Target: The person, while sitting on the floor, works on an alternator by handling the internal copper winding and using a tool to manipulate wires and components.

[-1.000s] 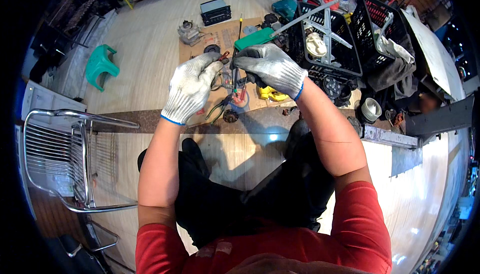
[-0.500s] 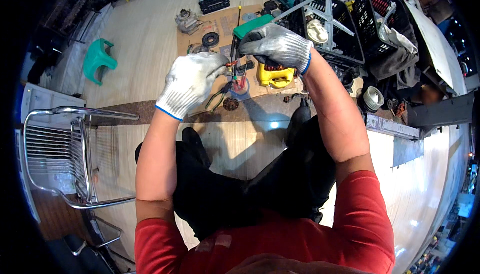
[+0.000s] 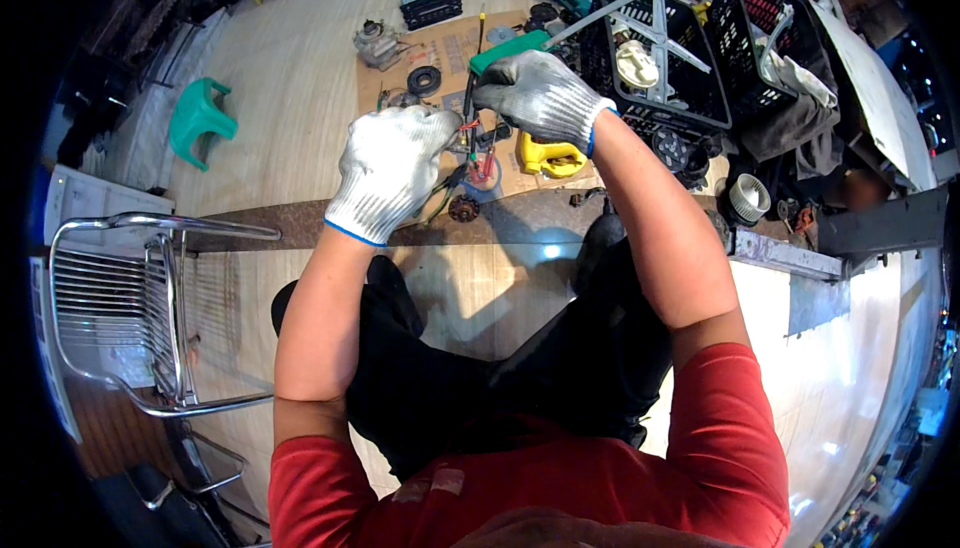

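My left hand [image 3: 395, 163], in a white knit glove with a grey palm, is closed with thumb and finger pinched. A small reddish piece [image 3: 468, 126] shows at its fingertips; its kind is unclear. Close by on the right, my right hand [image 3: 548, 98], gloved alike, has its fingers curled together; what they hold is hidden. Under the hands lie red-handled tools [image 3: 487, 164] and partly covered pliers [image 3: 440, 196]. A yellow casing [image 3: 552, 156] sits below my right hand, and a green block-shaped thing [image 3: 508, 51] lies beyond it. A small round coppery part [image 3: 463, 209] lies nearer me.
A cardboard sheet [image 3: 445, 48] on the floor carries a black ring [image 3: 424, 81], a metal housing [image 3: 377, 46] and a boxy black unit [image 3: 430, 3]. Black crates [image 3: 715, 98] stand at right. A green stool [image 3: 203, 120] and metal chair [image 3: 110, 288] are at left.
My left hand has shifted slightly right, and my right hand slightly left and down. Both stay closed, and the reddish piece still shows at the left fingertips.
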A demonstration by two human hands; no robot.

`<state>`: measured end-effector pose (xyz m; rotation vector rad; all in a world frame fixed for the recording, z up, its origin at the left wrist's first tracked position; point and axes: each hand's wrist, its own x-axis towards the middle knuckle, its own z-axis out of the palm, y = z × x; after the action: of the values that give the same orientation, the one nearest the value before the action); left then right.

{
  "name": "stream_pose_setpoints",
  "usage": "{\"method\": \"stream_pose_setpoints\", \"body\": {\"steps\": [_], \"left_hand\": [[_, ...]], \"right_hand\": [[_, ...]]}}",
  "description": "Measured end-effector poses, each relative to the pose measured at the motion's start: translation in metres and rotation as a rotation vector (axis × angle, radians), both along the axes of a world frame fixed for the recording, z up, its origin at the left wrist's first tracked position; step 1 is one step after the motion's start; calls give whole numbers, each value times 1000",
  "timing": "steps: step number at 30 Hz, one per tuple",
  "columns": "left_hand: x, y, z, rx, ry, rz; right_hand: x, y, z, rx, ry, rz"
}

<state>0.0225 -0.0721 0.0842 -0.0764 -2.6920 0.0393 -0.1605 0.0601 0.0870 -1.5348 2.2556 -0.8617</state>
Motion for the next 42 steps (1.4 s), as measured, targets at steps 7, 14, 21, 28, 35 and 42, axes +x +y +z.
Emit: {"method": "stream_pose_setpoints", "body": {"steps": [7, 14, 21, 28, 35, 42], "left_hand": [[-5, 5, -2, 86, 35, 25], [-5, 1, -10, 447, 6, 287], [-7, 2, -3, 636, 21, 420], [-4, 2, 1, 778, -149, 186], [-5, 1, -16, 102, -97, 9], [-11, 0, -17, 167, -138, 299]], "right_hand": [[-6, 0, -5, 78, -53, 7], [-7, 2, 4, 4, -72, -8], [-4, 2, 4, -37, -39, -29], [-9, 3, 3, 8, -121, 26], [11, 1, 0, 21, 204, -25], [32, 6, 4, -87, 376, -89]]}}
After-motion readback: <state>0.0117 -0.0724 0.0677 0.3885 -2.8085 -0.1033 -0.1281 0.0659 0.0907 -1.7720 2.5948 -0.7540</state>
